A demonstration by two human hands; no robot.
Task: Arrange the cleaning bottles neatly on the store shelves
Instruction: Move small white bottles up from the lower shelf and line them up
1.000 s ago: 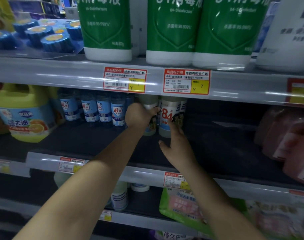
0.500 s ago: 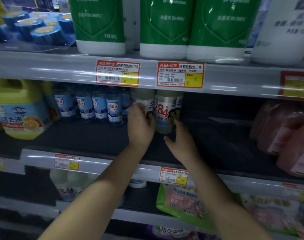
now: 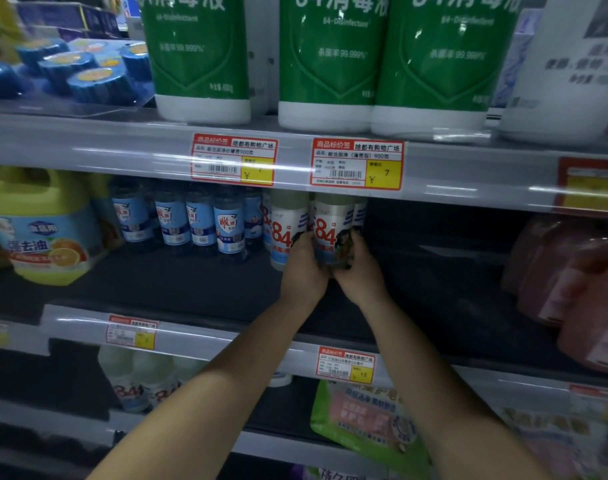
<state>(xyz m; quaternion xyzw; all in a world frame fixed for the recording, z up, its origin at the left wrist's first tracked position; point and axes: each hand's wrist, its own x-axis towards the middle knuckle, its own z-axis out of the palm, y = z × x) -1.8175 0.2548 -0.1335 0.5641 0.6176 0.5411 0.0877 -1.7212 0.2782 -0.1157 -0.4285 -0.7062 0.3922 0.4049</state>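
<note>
On the dark middle shelf point(image 3: 191, 289) stand small white "84" disinfectant bottles. My left hand point(image 3: 304, 268) and my right hand point(image 3: 359, 271) both grip the lower part of one "84" bottle point(image 3: 330, 223), one on each side. A second "84" bottle point(image 3: 285, 230) stands just to its left, touching my left hand. More of these bottles stand behind, partly hidden. To the left is a row of blue-labelled bottles point(image 3: 198, 220).
Big green disinfectant bottles point(image 3: 330, 60) fill the upper shelf above the price tags point(image 3: 356, 164). A yellow jug point(image 3: 42, 230) stands at the left, pink bottles point(image 3: 572, 282) at the right. The middle shelf is bare between the "84" bottles and the pink ones.
Both hands closed in from either side onto the right-hand "84" bottle; the left hand moved off the neighbouring bottle. The camera view rose slightly.
</note>
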